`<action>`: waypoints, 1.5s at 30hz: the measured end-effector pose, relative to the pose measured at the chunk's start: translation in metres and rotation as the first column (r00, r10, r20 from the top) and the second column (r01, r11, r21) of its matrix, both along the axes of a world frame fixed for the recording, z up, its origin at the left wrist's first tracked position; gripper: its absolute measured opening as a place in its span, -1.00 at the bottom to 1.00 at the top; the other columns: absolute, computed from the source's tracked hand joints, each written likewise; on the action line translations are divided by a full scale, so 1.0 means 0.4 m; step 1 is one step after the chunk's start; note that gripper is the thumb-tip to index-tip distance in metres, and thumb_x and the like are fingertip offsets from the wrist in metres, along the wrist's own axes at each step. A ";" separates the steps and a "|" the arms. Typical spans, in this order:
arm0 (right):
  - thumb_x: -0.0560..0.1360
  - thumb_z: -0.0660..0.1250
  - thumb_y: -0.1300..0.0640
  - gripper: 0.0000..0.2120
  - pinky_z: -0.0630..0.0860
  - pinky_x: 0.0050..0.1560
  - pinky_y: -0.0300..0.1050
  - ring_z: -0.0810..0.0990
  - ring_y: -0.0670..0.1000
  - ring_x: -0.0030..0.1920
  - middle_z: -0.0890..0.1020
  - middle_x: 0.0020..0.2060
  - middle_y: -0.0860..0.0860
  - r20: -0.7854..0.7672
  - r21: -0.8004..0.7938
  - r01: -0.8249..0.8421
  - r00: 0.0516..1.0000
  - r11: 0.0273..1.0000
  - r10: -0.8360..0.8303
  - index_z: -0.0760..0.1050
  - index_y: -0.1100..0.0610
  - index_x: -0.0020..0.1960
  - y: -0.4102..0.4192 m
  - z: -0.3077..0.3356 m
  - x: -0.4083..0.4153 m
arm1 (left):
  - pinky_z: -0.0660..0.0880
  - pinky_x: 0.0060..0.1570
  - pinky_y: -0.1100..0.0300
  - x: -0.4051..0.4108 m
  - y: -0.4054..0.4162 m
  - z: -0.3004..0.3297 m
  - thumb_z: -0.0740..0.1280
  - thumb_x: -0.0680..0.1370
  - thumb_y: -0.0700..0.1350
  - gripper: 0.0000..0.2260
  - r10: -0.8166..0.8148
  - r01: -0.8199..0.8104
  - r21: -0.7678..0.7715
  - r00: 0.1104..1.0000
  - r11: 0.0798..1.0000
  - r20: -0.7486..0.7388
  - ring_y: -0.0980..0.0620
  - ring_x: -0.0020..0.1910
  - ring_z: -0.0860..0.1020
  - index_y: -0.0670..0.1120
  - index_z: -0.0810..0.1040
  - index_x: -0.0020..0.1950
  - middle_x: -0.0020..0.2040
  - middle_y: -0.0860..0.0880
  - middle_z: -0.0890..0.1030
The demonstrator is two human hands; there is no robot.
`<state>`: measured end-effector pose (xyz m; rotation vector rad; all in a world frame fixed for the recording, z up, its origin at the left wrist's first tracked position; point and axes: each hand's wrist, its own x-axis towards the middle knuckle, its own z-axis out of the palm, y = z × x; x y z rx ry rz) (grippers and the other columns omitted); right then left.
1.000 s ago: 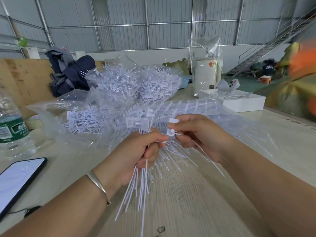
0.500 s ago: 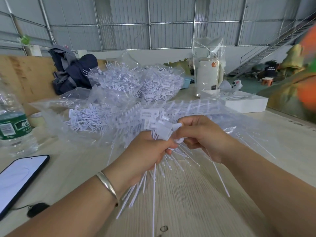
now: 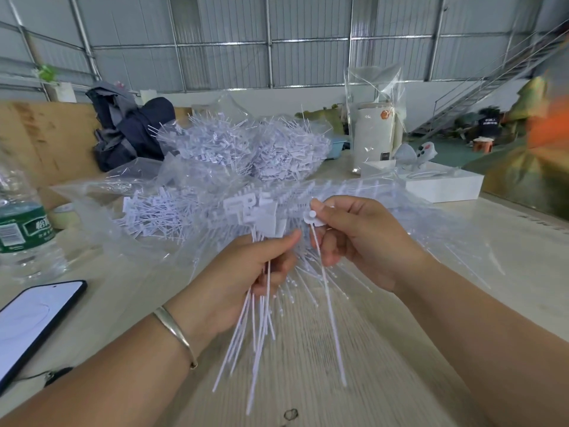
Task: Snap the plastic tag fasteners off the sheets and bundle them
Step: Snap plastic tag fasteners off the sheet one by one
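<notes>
At centre frame the left hand (image 3: pixel 246 269) grips a bundle of fasteners (image 3: pixel 258 306), tails hanging down; just right of it, the right hand (image 3: pixel 354 238) pinches one loose fastener (image 3: pixel 312 217) by its head. Best to lay it parallel, heads level, before regripping. Bagged fastener sheets (image 3: pixel 246 149) crowd the pale counter (image 3: pixel 508 254) above; a phone (image 3: pixel 34 315) lies lower left, in a metal-walled hall.

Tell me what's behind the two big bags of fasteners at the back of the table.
Behind the bags of fasteners, a dark backpack shows at their left and a low white wall above. Whatever stands directly behind them is covered.
</notes>
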<state>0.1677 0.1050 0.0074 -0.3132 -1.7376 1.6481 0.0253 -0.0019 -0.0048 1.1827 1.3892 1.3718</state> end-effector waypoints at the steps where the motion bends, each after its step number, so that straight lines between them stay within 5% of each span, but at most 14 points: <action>1: 0.42 0.36 0.05 -0.75 0.41 -0.50 -0.24 0.54 0.02 -0.56 0.57 -0.44 0.14 -0.016 -0.016 -0.015 1.000 1.000 0.015 0.46 0.23 -0.25 -0.003 0.001 0.000 | 0.18 -0.57 0.35 0.000 0.000 -0.001 0.39 0.41 0.11 -0.71 -0.006 0.006 0.022 1.000 1.000 0.020 0.13 -0.55 0.31 -0.06 0.46 -0.35 -0.48 0.04 0.45; 5: 0.44 0.33 0.11 -0.81 0.50 -0.47 -0.24 0.61 0.01 -0.48 0.60 -0.43 0.10 -0.103 -0.068 -0.056 0.993 0.996 0.049 0.45 0.25 -0.15 -0.010 0.006 0.002 | 0.41 -0.45 0.31 0.003 0.002 -0.007 0.41 0.36 0.14 -0.76 -0.046 0.037 0.071 0.991 0.997 0.124 0.11 -0.35 0.55 -0.02 0.69 -0.22 -0.25 -0.04 0.62; 9: 0.49 0.36 0.15 -0.79 0.39 -0.50 -0.22 0.46 0.00 -0.52 0.55 -0.44 0.09 -0.063 0.088 0.083 0.995 0.993 -0.077 0.51 0.28 -0.22 -0.012 0.003 -0.002 | 0.54 -0.31 0.19 0.008 0.006 -0.007 0.34 0.45 0.14 -0.60 -0.134 0.125 0.053 0.958 0.991 0.254 0.02 -0.31 0.60 -0.19 0.64 0.01 -0.18 -0.11 0.64; 12: 0.48 0.40 0.13 -0.76 0.32 -0.50 -0.22 0.39 0.00 -0.54 0.51 -0.49 0.09 -0.041 0.208 0.150 0.989 0.967 -0.145 0.55 0.31 -0.23 -0.017 -0.004 -0.006 | 0.43 -0.44 0.25 0.013 0.005 -0.002 0.25 0.54 0.14 -0.61 -0.228 0.221 0.058 0.920 0.974 0.320 0.08 -0.50 0.42 -0.19 0.48 0.07 -0.39 -0.02 0.45; 15: 0.49 0.40 0.10 -0.76 0.31 -0.48 -0.18 0.38 0.02 -0.54 0.47 -0.53 0.10 -0.020 0.239 0.159 0.987 0.958 -0.159 0.58 0.26 -0.24 -0.018 -0.006 -0.008 | 0.24 -0.58 0.34 0.010 0.003 0.007 0.15 0.60 0.17 -0.59 -0.289 0.285 0.061 0.909 0.957 0.300 0.19 -0.62 0.17 -0.12 0.59 -0.14 -0.53 0.06 0.22; 19: 0.51 0.36 0.13 -0.78 0.38 -0.41 -0.15 0.44 0.04 -0.46 0.49 -0.42 0.18 0.027 0.217 0.144 0.988 0.965 -0.154 0.58 0.32 -0.11 -0.026 -0.006 -0.010 | 0.17 -0.63 0.36 -0.003 0.005 0.009 0.18 0.58 0.20 -0.63 -0.311 0.317 0.053 0.864 0.947 0.396 0.22 -0.66 0.13 -0.04 0.56 -0.19 -0.52 0.08 0.15; 23: 0.47 0.33 0.05 -0.58 0.58 -0.02 -0.02 0.63 0.12 -0.01 0.61 0.01 0.23 0.083 0.031 -0.090 0.993 0.995 0.087 0.46 0.29 0.22 -0.045 0.002 -0.010 | 0.15 -0.63 0.38 -0.015 0.005 0.002 0.46 0.43 0.14 -0.74 -0.367 0.309 0.200 0.814 0.930 0.450 0.21 -0.66 0.12 -0.05 0.61 -0.19 -0.52 0.09 0.10; 27: 0.51 0.32 0.21 -0.48 0.34 0.39 0.12 0.53 0.19 0.25 0.56 0.19 0.28 0.055 -0.184 -0.466 0.874 0.865 0.483 0.25 0.27 0.42 -0.074 -0.005 -0.020 | 0.18 -0.64 0.36 -0.017 0.001 0.007 0.61 0.29 -0.05 -0.56 -0.346 0.203 0.316 0.788 0.927 0.508 0.19 -0.69 0.16 -0.07 0.34 -0.46 -0.63 0.08 0.20; 30: 0.48 0.26 0.29 -0.58 0.46 0.25 0.02 0.54 0.18 0.19 0.56 0.11 0.18 0.121 -0.223 -0.569 0.789 0.791 0.602 0.35 0.23 0.33 -0.093 -0.018 -0.029 | 0.16 -0.66 0.34 -0.020 -0.002 0.020 0.45 0.41 -0.07 -0.57 -0.253 0.064 0.329 0.779 0.942 0.573 0.18 -0.70 0.17 -0.03 0.24 -0.50 -0.63 0.07 0.18; 33: 0.50 0.22 0.32 -0.59 0.43 0.28 0.14 0.43 0.46 0.26 0.46 0.17 0.28 0.132 -0.274 -0.658 0.697 0.702 0.705 0.33 0.22 0.35 -0.105 -0.022 -0.033 | 0.20 -0.63 0.35 -0.024 -0.005 0.031 0.35 0.43 -0.10 -0.61 -0.194 -0.027 0.336 0.772 0.941 0.605 0.18 -0.65 0.20 -0.02 0.24 -0.53 -0.58 0.06 0.18; 37: 0.54 0.18 0.32 -0.60 0.58 0.04 0.05 0.65 0.19 -0.09 0.49 0.13 0.36 0.154 -0.285 -0.691 0.651 0.664 0.744 0.30 0.23 0.37 -0.095 -0.018 -0.030 | 0.29 -0.51 0.32 -0.014 -0.005 0.028 0.46 0.33 -0.10 -0.66 -0.056 -0.108 0.322 0.886 0.941 0.460 0.13 -0.52 0.29 -0.01 0.33 -0.51 -0.47 0.02 0.27; 41: 0.52 0.28 0.24 -0.73 0.49 -0.40 -0.20 0.53 0.02 -0.48 0.63 -0.18 0.27 0.289 -0.208 -0.596 0.720 0.776 0.631 0.38 0.25 0.20 -0.081 -0.003 -0.019 | 0.33 -0.43 0.26 -0.001 -0.003 0.027 0.52 0.24 -0.06 -0.72 0.096 -0.204 0.310 0.939 0.929 0.332 0.08 -0.50 0.34 -0.06 0.41 -0.41 -0.46 -0.02 0.37; 45: 0.51 0.35 0.12 -0.74 0.24 -0.49 -0.19 0.28 -0.03 -0.56 0.49 -0.42 0.14 0.337 -0.004 -0.370 0.874 0.929 0.350 0.49 0.24 0.13 -0.066 0.009 -0.013 | 0.40 -0.43 0.26 -0.012 0.005 0.052 0.47 0.40 -0.10 -0.75 0.189 -0.288 0.360 0.940 0.888 0.284 0.09 -0.47 0.42 -0.07 0.42 -0.36 -0.45 0.01 0.43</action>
